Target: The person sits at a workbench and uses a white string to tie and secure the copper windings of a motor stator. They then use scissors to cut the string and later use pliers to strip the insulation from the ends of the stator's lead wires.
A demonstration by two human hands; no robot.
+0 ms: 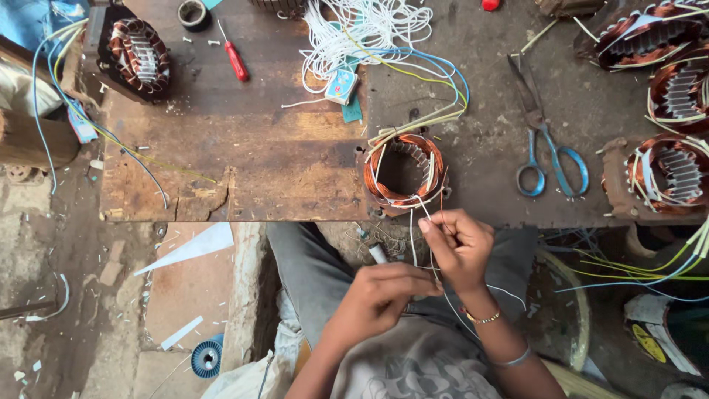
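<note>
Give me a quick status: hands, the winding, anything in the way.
Left hand grips a small white tube. Right hand pinches white cord from the copper-wound stator. Scissors lie apart on bench.

A single head-worn camera looks steeply down from close above, facing the worktop (295, 162) toward 12 o'clock, with the person's lap and forearms at 6 o'clock.

Blue-handled scissors (550, 159) lie on my bench (244, 148), a red screwdriver (235, 58) up left, a tape roll (193, 13) beside it.
</note>
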